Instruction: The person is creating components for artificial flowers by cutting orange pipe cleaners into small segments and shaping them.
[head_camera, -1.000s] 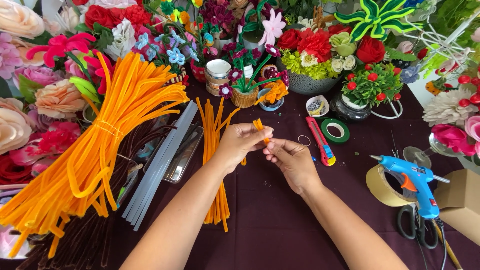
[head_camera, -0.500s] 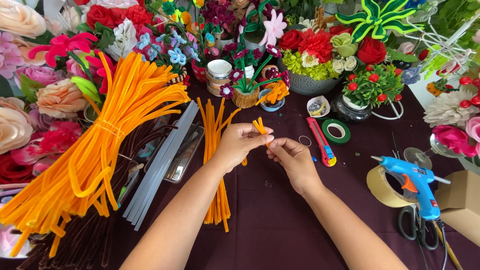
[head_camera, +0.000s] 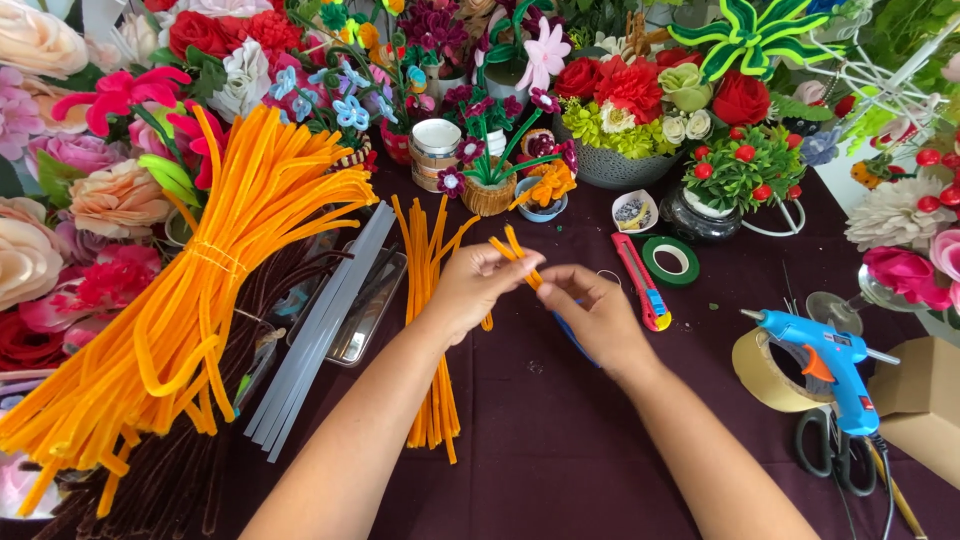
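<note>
- Pinched between the fingertips of both hands at frame centre: a short bundle of orange pipe cleaners (head_camera: 517, 258), tips fanning up and left, well above the dark cloth.
- Left hand (head_camera: 472, 290): fingers curled and clamped on the lower part of the bundle, palm turned right, forearm running down to the lower left edge.
- Right hand (head_camera: 595, 318): thumb and forefinger nipped on the same bundle from the right, remaining fingers loosely bent, forearm leaving toward the lower right.
- Just left of the hands, flat on the dark purple tablecloth (head_camera: 560, 450): a loose row of long orange stems (head_camera: 430, 330), lying roughly upright in the frame.
- Further left: a shallow metal tray (head_camera: 372, 312) with thin dark items inside, partly covered by pale glue sticks (head_camera: 320, 335).
- Far left: a big tied bundle of orange pipe cleaners (head_camera: 200, 300), sweeping from upper centre to lower left.
- Above the hands: a small woven basket (head_camera: 487, 196) holding purple flowers on green stems; beside it a white-lidded jar (head_camera: 436, 150) and a little blue bowl (head_camera: 545, 205) with orange pieces.
- Upper right of centre: a grey bowl (head_camera: 615, 165) filled with red, yellow-green and cream flowers; a small white dish (head_camera: 635, 210) with dark bits.
- Right of the hands: a red utility knife (head_camera: 642, 280), a green tape roll (head_camera: 671, 261).
- Lower right: a blue glue gun (head_camera: 825, 360) over a brown tape roll (head_camera: 765, 370) and black scissors (head_camera: 835, 455).
</note>
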